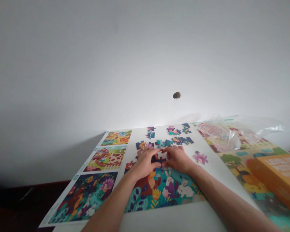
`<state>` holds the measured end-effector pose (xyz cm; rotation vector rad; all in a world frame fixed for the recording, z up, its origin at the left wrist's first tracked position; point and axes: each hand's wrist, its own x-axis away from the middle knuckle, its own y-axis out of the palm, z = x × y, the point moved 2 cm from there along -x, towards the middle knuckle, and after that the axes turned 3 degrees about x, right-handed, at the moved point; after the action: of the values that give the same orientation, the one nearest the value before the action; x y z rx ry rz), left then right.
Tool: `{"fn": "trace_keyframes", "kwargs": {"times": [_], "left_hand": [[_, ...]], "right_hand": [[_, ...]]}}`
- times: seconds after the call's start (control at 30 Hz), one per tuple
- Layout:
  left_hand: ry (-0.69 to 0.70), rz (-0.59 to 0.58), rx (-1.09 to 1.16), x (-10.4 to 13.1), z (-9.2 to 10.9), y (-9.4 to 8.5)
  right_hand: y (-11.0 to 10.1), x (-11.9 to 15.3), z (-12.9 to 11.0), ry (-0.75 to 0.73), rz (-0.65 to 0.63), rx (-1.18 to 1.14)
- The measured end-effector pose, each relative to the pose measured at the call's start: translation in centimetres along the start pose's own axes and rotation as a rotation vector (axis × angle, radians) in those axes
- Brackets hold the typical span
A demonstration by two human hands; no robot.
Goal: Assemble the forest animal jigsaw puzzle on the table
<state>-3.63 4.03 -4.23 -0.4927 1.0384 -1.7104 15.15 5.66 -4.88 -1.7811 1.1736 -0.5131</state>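
A partly assembled jigsaw puzzle with rabbits and plants lies on the white table. At its upper edge, a dark puzzle piece shows between my hands. My left hand is closed, thumb and curled fingers on the piece from the left. My right hand holds the piece's right side, thumb pointing inward. Fingers cover parts of the piece and of the puzzle's edge. Just beyond the hands are joined dark pieces, teal pieces and a piece with an orange animal.
A purple puzzle piece lies right of my right hand. More pieces lie near the wall. On the left is a sheet of reference pictures. A clear plastic bag and an orange box rest on a printed mat.
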Motion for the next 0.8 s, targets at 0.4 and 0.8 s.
{"fn": "trace_keyframes", "kwargs": {"times": [0.4, 0.8], "left_hand": [[-0.054, 0.072, 0.029, -0.3, 0.0, 0.2], [0.001, 0.120, -0.072, -0.1, -0.1, 0.2]], "right_hand": [[-0.5, 0.5, 0.0, -0.078, 0.055, 0.054], [-1.2, 0.1, 1.7, 0.197, 0.207, 0.187]]}}
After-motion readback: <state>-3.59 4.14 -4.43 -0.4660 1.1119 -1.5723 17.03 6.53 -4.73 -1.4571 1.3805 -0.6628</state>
